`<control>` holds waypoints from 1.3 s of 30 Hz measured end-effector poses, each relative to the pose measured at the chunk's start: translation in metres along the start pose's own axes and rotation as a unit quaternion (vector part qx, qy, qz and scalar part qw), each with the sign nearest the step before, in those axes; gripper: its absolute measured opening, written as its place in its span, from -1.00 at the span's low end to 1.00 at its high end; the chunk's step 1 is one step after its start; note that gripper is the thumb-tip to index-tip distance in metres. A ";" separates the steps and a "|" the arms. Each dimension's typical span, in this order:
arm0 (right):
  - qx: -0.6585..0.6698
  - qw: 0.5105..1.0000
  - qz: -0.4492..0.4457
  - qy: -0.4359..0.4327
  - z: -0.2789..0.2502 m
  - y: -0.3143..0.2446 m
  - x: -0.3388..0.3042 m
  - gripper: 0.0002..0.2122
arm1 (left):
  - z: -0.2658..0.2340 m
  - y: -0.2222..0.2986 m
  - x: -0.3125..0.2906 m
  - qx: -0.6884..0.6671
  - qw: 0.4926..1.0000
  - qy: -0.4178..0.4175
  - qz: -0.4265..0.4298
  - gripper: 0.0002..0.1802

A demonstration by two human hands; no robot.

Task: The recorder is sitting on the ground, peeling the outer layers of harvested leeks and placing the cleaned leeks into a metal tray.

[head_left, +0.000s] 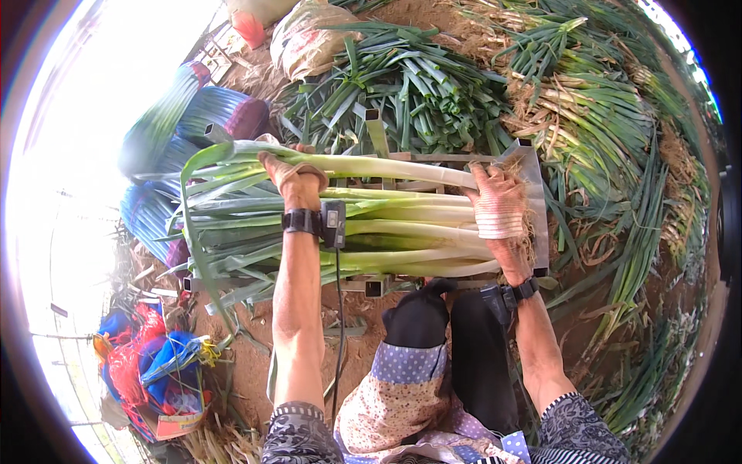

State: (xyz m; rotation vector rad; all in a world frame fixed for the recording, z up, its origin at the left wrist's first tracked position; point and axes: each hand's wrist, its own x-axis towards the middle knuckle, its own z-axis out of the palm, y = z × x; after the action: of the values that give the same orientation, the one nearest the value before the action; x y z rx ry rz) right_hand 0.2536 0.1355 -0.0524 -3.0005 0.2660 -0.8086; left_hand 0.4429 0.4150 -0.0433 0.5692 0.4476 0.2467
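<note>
A row of long leeks (410,226) lies across a metal frame (539,203), green leaves to the left and white root ends to the right. My left hand (294,176) is closed around the green part of the farthest leek (386,166). That leek's white end is in my right hand (498,203), whose fingers curl over it; a pale striped wrap covers the palm. The right palm is over the root ends beside the frame's end plate. Part of my left fingers is hidden behind the leaves.
Beyond the frame is a heap of leeks (433,93); more loose leeks (595,124) cover the ground at right. Wrapped bundles (216,116) lie at far left, near a pale sack (309,39). Colourful bags (158,371) sit at lower left. A cable (338,332) hangs from my left wrist device.
</note>
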 end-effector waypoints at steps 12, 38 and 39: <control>0.010 0.999 -0.005 -0.034 0.069 0.033 0.018 -0.76 | -0.045 -0.052 0.016 0.581 0.791 -0.165 -0.099 -0.49; 0.083 0.979 0.058 -0.179 0.126 0.042 0.004 -0.75 | -0.050 -0.074 0.005 0.904 0.211 -0.365 0.072 -0.41; 0.096 0.976 0.060 -0.189 0.121 0.037 0.005 -0.72 | -0.048 -0.076 0.002 0.902 0.210 -0.370 0.072 -0.41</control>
State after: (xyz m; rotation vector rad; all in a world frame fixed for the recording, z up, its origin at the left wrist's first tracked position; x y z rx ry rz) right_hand 0.3129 0.0952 -0.1570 -2.8424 0.3285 -0.2290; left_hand 0.4302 0.3756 -0.1235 2.9710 -0.6488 -0.6457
